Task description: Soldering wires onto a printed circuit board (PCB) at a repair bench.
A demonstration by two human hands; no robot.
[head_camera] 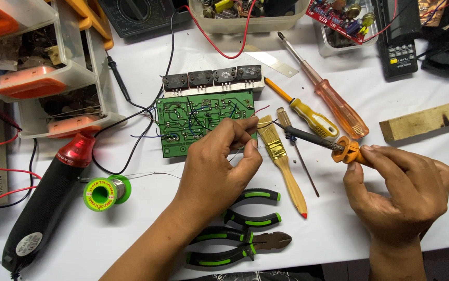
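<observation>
1. The right hand (399,190) is closed around the orange handle of a soldering iron (334,148), tip aimed left at the wire ends so heat can reach them.
2. The left hand (219,161) pinches thin wire (262,110) narrowly between fingertips, likely to steady it, at the right edge of the green circuit board (193,122).
3. The board lies flat on the white counter (339,218), copper side up; a brush (281,156) and pliers (240,229) lie close by.
</observation>
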